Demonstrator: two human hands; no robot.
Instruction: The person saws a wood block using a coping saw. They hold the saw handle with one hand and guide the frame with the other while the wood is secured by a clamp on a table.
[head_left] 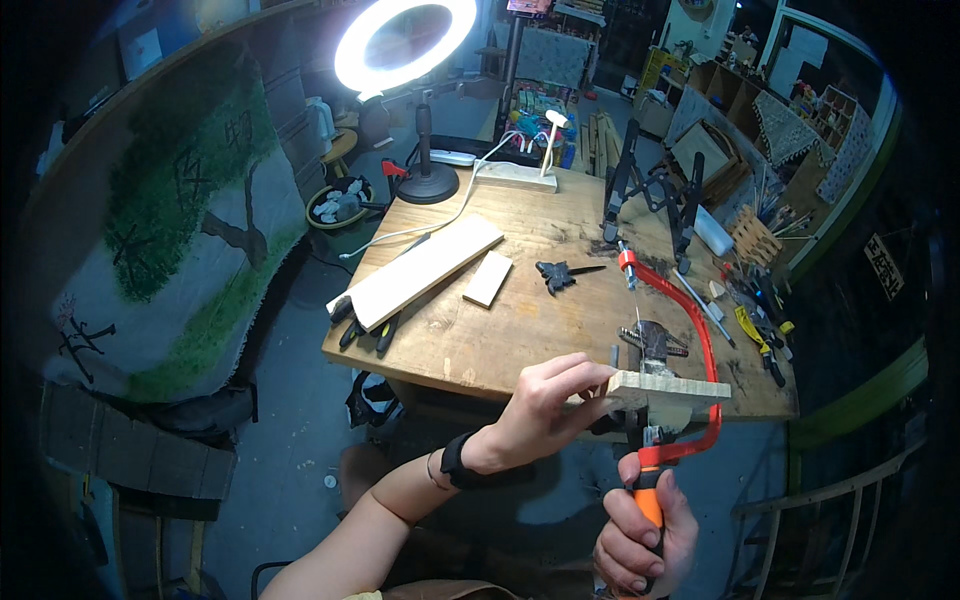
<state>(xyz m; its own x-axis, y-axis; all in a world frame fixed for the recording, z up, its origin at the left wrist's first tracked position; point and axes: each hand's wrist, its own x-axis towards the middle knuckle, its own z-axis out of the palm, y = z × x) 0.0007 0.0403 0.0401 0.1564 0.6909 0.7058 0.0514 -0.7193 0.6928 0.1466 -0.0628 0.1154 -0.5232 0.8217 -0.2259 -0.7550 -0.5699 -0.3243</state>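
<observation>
My right hand is wrapped round the orange and black handle of a coping saw. Its red frame arches up past the right side of a light wooden board, and its thin blade runs up beside a metal vise. The board lies at the table's front edge, against the vise; how it is held there is partly hidden. With fingers on top and thumb below, my left hand grips the board's left end. A dark band is on that wrist.
On the wooden table are a long plank, a small block, pliers, a black clamp, a lit ring lamp and a black folding stand. Several hand tools lie along the right edge.
</observation>
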